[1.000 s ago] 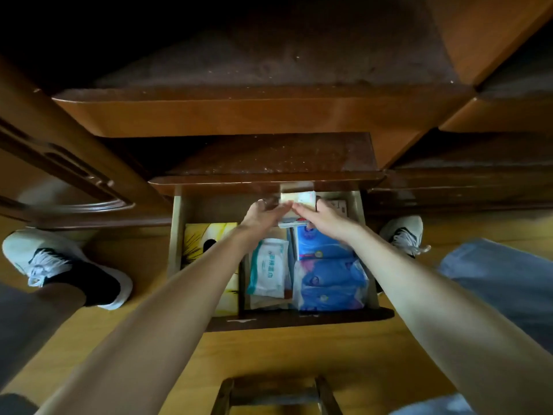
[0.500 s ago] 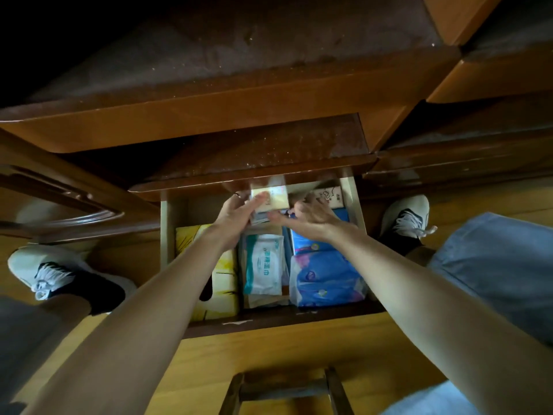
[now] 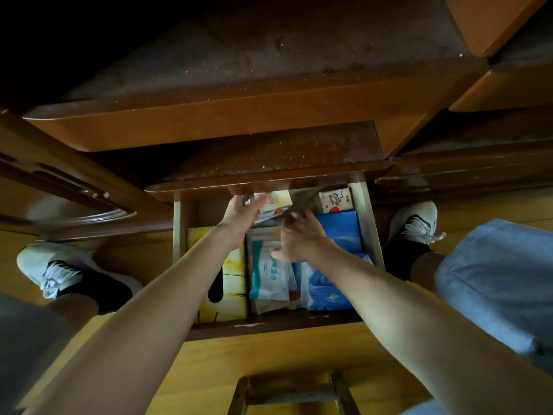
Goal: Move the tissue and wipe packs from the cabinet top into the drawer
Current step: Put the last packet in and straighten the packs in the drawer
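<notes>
Bare forearms, white sneakers (image 3: 419, 218) with black socks, light blue trousers (image 3: 493, 280), possibly denim

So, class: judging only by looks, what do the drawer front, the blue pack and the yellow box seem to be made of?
Drawer front: probably dark varnished wood, with pale chips in its top edge.
Blue pack: seemingly thin plastic film; it is glossy and creased.
Yellow box: likely printed cardboard, with flat faces, straight edges and a dark oval opening.
</notes>
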Motion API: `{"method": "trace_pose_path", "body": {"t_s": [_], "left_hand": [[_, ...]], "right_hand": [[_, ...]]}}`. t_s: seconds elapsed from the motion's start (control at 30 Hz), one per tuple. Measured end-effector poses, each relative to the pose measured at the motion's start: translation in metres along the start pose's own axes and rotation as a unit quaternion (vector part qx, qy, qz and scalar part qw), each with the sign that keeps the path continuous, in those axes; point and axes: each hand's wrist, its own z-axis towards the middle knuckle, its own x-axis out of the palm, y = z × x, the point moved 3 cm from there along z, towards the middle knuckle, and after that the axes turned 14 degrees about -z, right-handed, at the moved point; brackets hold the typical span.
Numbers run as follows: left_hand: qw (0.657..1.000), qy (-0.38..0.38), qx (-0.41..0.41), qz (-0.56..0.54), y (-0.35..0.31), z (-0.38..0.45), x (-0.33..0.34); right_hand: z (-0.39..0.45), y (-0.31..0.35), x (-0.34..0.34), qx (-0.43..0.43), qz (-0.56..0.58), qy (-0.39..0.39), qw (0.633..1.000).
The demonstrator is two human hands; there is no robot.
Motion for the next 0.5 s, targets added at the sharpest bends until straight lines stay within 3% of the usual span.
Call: {"method": "trace_pose_path", "body": {"t_s": [0.2, 0.33, 0.5], "left_hand": [[0.999, -0.002, -0.002, 0.032, 0.001, 0.005, 0.035], [0.997, 0.008, 0.016, 0.07, 0.007, 0.017, 0.065], [0.947, 0.032, 0.027, 0.318, 0.0, 0.029, 0.08]], "right_hand": [[-0.03, -0.043, 0.002, -0.02, 0.134, -0.093, 0.986], [-0.049, -0.059, 0.024, 0.019, 0.135, -0.062, 0.989], [-0.051, -0.057, 0.033, 0.011, 0.171, -0.093, 0.981]]}}
